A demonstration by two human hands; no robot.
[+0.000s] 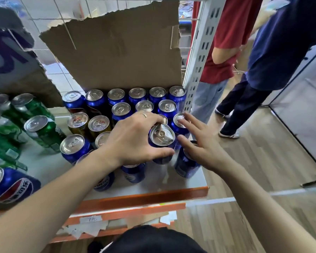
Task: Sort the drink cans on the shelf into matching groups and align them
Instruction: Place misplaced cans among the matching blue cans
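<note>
My left hand [133, 137] grips a blue can [161, 137] from the side, thumb in front and fingers behind it, near the shelf's right end. My right hand [197, 143] hovers just right of that can with fingers spread and straight, above another blue can [186, 165]. Rows of blue cans [137, 94] stand along the back. Several gold cans [98, 125] stand left of my left hand. Green cans [38, 130] fill the left part of the shelf. Two blue cans [133, 172] stand under my left forearm.
A torn cardboard sheet [117, 52] stands behind the cans. A grey perforated shelf post [197, 57] rises at the right. The white shelf [186, 185] has an orange front edge. A blue can [11, 185] lies tilted at front left. Two people [263, 52] stand in the aisle on the right.
</note>
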